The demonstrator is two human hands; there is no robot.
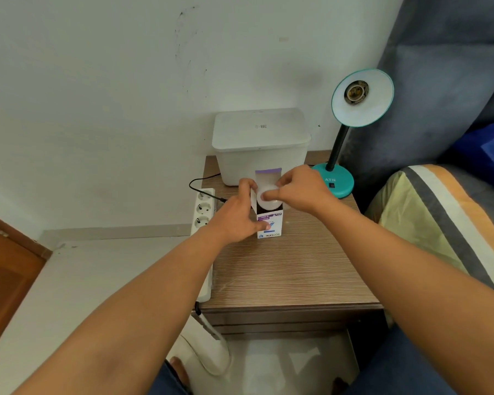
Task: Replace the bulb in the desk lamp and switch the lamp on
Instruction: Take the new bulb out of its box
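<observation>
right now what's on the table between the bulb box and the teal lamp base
Only the right hand, reaching to the bulb in the box; bare tabletop up to the lamp base, head view.

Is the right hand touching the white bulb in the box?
Touching. In the head view the right hand has its fingertips on the dome of the bulb, while the left hand steadies the box.

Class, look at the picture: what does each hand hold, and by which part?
Left hand grips the bulb box by its side; right hand pinches the bulb by its dome.
</observation>
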